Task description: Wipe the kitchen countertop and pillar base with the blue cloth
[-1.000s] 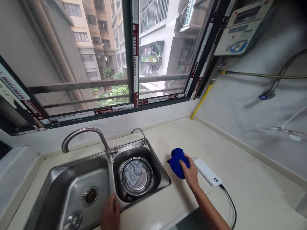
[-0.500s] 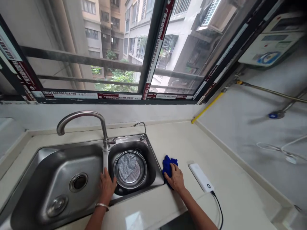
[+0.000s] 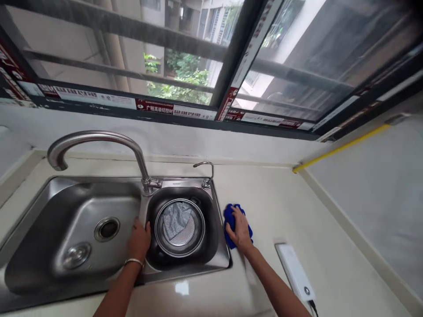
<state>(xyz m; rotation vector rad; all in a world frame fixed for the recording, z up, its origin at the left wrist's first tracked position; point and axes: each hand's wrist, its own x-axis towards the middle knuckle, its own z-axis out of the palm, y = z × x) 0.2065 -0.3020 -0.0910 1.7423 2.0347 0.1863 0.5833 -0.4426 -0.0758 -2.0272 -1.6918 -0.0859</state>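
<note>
My right hand [image 3: 240, 232] presses on a crumpled blue cloth [image 3: 230, 219] on the countertop, right of the sink, its fingers bent over the fabric. My left hand [image 3: 139, 241] rests at the divider [image 3: 144, 211] between the two sink basins, with thumb and fingers apart and nothing held; its lower fingers are hard to see. In the right basin stands a round metal pot [image 3: 201, 235] with a dimpled bottom. A grey, shiny cloth [image 3: 177, 218] lies inside the pot.
A steel faucet [image 3: 99, 137] arches over the left basin [image 3: 89, 202], where a strainer [image 3: 76, 255] lies near the drain. A small spout [image 3: 206, 169] stands at the sink's back corner. To the right lies a white power bank [image 3: 294, 270] with a black cable. A yellow pipe [image 3: 342, 149] runs along the wall.
The view has tilted down and moved closer to the sink. My left hand has settled lower against the divider. My right hand stays on the blue cloth, which looks shifted and spread a little.
</note>
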